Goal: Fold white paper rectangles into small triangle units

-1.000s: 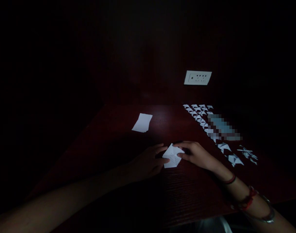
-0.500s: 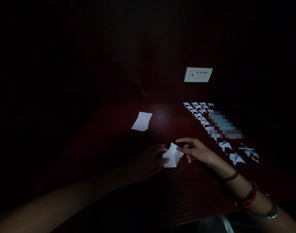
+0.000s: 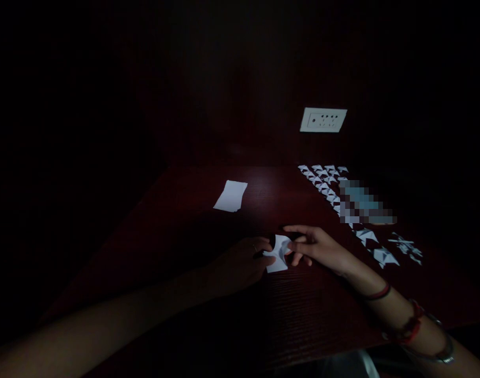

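A small white piece of folded paper (image 3: 278, 255) is pinched between both hands just above the dark red table, its sides bent inward. My left hand (image 3: 248, 260) grips its left edge with thumb and fingers; a ring shows on one finger. On the right edge, my right hand (image 3: 316, 247) pinches with the thumb, while the index finger stretches out past the paper. The fingertips behind the sheet are partly hidden. Beyond the hands lies a stack of white paper sheets (image 3: 231, 196).
Rows of folded paper shapes (image 3: 324, 190) run along the table's right side, with two larger-looking ones (image 3: 385, 256) nearer me. Thin paper scraps (image 3: 406, 247) lie beside them. A blurred bluish object (image 3: 362, 199) is there too. A white socket plate (image 3: 323, 120) is on the dark wall.
The paper's sides have been squeezed inward between my fingers, so it looks narrower and more creased. My right hand has shifted only slightly; the view has moved a little.
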The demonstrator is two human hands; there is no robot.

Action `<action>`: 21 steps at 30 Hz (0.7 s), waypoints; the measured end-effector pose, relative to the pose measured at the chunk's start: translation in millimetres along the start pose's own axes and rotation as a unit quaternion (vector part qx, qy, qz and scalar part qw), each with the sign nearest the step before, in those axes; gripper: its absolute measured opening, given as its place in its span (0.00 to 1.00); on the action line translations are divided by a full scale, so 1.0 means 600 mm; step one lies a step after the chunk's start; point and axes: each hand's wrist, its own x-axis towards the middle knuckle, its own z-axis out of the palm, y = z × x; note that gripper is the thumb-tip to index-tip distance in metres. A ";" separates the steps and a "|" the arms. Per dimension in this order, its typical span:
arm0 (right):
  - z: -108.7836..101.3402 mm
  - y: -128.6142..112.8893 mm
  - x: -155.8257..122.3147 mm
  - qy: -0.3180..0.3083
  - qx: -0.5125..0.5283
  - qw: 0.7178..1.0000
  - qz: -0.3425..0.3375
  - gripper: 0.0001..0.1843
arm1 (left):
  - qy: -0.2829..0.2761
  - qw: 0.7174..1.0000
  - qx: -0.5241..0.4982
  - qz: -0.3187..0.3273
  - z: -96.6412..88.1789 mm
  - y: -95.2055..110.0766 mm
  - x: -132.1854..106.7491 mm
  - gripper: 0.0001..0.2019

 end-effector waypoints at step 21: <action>0.012 -0.010 -0.005 -0.005 -0.161 0.986 -0.040 0.15 | -0.010 0.994 -0.078 -0.082 -0.013 0.016 0.010 0.15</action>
